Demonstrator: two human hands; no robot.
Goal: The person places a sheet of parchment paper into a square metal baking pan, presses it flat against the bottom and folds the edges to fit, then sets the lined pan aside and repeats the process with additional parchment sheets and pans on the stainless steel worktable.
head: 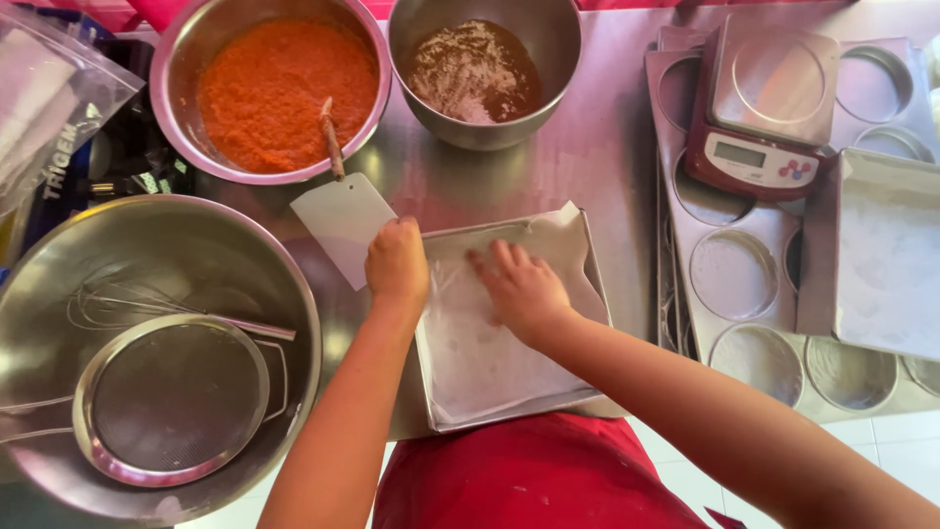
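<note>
The right hand (519, 284) is lying flat, fingers spread, pressing the white parchment lining (490, 353) down into a square baking tin (599, 284) at the near middle of the steel worktop (597, 147). The left hand (397, 263) is curled into a loose fist at the tin's far-left corner, pinching the paper against the rim there; whether anything else is in that fist, I cannot tell. The two hands are sitting apart, one at the corner and one on the tin's floor.

As a judgement, the lining is looking nearly done: the paper is already covering the base and standing up along the walls, though it is still creased and sticking up loosely at the far right corner. No batter is lying in the tin yet.

Just beyond the left hand, a white plastic scraper (345, 223) is lying on the worktop, touching the rim of a steel bowl of orange purée (284, 93), in which a brown stick (333, 137) is leaning. To its right, a second bowl (485, 69) is holding a dark brown mix dusted with white. At the near left, a large steel bowl (157, 353) is holding a whisk (127, 304) and a round sieve (171, 397). At the right, a digital kitchen scale (764, 108) is resting on a tray of round moulds (744, 284), beside another lined tin (881, 255).
</note>
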